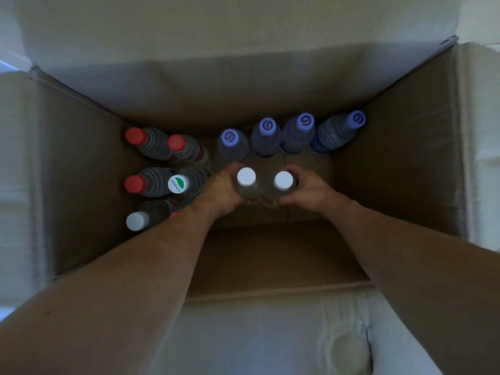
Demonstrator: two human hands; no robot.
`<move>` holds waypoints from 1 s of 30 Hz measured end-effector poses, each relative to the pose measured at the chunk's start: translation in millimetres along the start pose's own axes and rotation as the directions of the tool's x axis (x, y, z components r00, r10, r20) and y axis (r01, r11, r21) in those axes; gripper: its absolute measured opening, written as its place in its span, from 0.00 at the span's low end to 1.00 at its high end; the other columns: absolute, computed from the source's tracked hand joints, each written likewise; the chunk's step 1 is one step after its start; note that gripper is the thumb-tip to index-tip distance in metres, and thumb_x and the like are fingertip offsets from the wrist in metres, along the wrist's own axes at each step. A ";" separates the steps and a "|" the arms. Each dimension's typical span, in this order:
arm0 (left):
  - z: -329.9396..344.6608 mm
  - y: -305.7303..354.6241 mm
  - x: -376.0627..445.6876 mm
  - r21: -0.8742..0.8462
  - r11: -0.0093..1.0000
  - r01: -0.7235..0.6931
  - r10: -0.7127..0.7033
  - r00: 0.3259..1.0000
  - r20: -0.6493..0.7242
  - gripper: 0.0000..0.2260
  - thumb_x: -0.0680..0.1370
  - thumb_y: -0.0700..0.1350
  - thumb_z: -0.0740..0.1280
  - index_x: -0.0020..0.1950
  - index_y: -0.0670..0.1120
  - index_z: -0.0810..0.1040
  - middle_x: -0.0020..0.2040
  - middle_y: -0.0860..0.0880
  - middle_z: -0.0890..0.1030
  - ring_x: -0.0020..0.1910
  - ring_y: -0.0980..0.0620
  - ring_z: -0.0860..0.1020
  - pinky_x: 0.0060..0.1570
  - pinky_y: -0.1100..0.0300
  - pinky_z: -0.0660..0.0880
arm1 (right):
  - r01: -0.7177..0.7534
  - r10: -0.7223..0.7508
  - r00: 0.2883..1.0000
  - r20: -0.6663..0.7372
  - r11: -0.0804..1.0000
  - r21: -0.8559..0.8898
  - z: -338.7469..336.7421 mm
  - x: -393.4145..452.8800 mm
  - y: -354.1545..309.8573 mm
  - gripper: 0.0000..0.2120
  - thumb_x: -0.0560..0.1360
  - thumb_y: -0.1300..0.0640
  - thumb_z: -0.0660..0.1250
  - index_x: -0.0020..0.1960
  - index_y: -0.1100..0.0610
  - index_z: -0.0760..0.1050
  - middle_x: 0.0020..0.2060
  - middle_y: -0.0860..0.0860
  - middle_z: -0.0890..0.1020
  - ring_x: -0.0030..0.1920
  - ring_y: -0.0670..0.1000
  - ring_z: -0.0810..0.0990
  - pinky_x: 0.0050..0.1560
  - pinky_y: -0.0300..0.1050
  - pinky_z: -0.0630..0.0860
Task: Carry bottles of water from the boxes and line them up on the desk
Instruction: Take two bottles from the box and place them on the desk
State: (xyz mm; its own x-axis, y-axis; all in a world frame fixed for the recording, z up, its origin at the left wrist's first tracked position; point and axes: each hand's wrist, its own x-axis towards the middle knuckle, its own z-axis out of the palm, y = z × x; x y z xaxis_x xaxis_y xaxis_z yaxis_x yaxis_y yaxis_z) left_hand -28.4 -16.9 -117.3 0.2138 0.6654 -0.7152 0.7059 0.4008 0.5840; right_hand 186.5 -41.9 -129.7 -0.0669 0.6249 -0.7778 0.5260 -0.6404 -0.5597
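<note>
Both hands inside cardboard box [392, 163]. Left hand [221, 189] grasps white-capped bottle [246, 177]; right hand [307, 188] grasps its twin [283, 181] at 3 o'clock. Both upright, axes vertical: lift straight up.

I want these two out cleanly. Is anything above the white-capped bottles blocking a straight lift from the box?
Nothing visible does. The left hand and right hand each hold a white-capped bottle, and the cardboard box is open above them.
</note>
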 end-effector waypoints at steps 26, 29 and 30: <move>-101.7 160.7 -134.4 -0.568 0.800 0.194 -0.108 0.977 0.182 0.21 0.71 0.55 0.76 0.62 0.55 0.78 0.56 0.50 0.85 0.59 0.47 0.82 0.59 0.37 0.76 | -0.108 -0.050 0.971 0.232 0.778 0.619 -109.8 -150.3 -157.3 0.35 0.63 0.38 0.77 0.65 0.52 0.75 0.56 0.53 0.85 0.57 0.55 0.84 0.60 0.57 0.75; -106.7 175.5 -161.3 -0.555 0.813 0.174 -0.073 0.977 0.200 0.21 0.74 0.49 0.76 0.65 0.52 0.76 0.55 0.50 0.86 0.55 0.48 0.84 0.53 0.44 0.78 | -0.108 -0.106 0.953 0.283 0.753 0.649 -112.9 -175.2 -164.5 0.30 0.66 0.58 0.76 0.67 0.55 0.73 0.58 0.56 0.84 0.58 0.57 0.83 0.60 0.58 0.76; -108.2 180.3 -171.8 -0.553 0.816 0.166 -0.054 0.975 0.213 0.22 0.74 0.46 0.76 0.66 0.51 0.75 0.56 0.50 0.86 0.55 0.49 0.84 0.51 0.47 0.77 | -0.108 -0.121 0.949 0.291 0.742 0.662 -114.6 -185.3 -166.3 0.31 0.67 0.65 0.74 0.69 0.56 0.72 0.59 0.58 0.83 0.60 0.58 0.82 0.63 0.59 0.75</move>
State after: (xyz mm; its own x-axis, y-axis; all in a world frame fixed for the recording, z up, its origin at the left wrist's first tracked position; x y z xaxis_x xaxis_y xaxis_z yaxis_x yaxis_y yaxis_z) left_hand -10.9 9.2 152.5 0.3144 0.4929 -0.8113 0.2379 0.7864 0.5701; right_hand 208.5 0.0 140.3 -0.3739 0.5406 -0.7537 -0.1639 -0.8383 -0.5200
